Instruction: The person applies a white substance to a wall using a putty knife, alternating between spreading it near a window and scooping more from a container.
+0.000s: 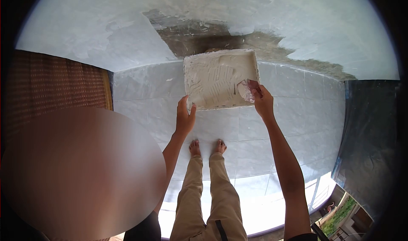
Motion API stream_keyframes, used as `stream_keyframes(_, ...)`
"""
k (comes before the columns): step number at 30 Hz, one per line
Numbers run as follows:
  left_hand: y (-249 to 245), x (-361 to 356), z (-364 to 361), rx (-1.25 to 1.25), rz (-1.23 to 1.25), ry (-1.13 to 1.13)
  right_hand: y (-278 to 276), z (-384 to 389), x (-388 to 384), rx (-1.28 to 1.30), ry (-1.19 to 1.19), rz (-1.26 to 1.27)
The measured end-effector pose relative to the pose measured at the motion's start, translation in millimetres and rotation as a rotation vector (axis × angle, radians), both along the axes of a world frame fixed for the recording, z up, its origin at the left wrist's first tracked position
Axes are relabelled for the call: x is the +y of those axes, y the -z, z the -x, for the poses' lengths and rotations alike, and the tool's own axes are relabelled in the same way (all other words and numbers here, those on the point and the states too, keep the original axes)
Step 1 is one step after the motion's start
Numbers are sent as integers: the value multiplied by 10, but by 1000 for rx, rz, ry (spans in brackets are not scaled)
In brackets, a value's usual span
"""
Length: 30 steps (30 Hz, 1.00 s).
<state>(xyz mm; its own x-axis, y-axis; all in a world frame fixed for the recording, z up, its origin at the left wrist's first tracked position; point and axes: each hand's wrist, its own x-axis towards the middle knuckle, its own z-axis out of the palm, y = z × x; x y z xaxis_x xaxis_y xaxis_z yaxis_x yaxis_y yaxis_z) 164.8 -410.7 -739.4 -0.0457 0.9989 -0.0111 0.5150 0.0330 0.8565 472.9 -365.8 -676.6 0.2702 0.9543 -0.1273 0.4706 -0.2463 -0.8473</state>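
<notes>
A shallow rectangular tray spreads out in front of me, with wet off-white plaster in it. Parallel ridges mark the plaster's middle. My left hand grips the tray's near left corner, thumb and fingers on either side of the rim. In my right hand is a plaster-smeared putty knife, its blade over the right side of the tray. The fingers are closed around its handle, which they partly hide.
Beyond the tray stands a wall, its white coat broken by a bare dark patch. Grey tiles cover the floor. A woven mat is at the left, dark sheeting at the right. A blurred oval hides the lower left.
</notes>
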Motion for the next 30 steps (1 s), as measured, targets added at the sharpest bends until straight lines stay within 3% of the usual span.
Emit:
stream_keyframes(7,662,14,-11,127,7,-15,517,-34,218,-312,-292,-81)
stream_keyframes(12,869,16,-20,43,117,-16,606,-2,269,-315,-358,-124)
stream_keyframes(23,764,11,-27,39,220,38,776,-180,103,-359,-444,-66)
stream_keyframes(30,767,20,-11,37,231,37,564,-116,211,-377,-657,-10)
